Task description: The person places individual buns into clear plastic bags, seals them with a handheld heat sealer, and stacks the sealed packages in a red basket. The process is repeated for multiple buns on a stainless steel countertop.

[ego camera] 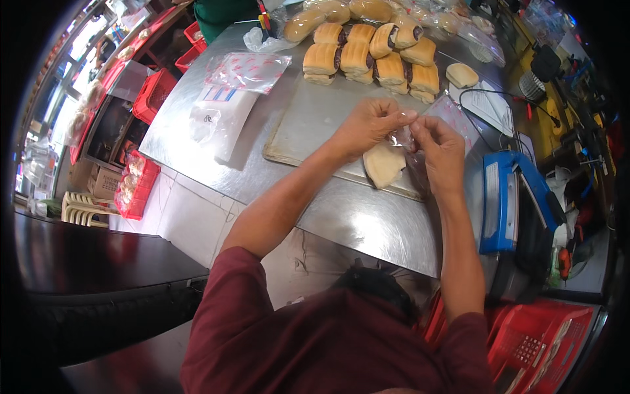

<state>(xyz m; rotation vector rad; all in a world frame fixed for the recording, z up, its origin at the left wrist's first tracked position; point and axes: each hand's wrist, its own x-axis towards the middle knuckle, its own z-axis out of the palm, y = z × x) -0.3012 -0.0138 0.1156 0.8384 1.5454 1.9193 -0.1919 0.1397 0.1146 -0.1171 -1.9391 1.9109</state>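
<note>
My left hand [366, 125] and my right hand [440, 152] meet over the near part of a flat metal tray [300, 118]. Between them, the fingertips of both pinch a clear plastic bag [402, 137]. Just below hangs or rests a pale bread roll [383, 166], apparently inside that bag; whether it touches the tray I cannot tell. Stacked along the tray's far side are several golden rolls with dark filling [357, 56]. A single bun [461, 75] lies to their right.
Printed plastic bags [248, 71] lie on the steel table [187, 128] at left. A blue impulse sealer [499, 202] stands at right, near a black cable [462, 101]. Bagged breads [379, 10] crowd the far edge. Red crates [541, 340] sit low at right.
</note>
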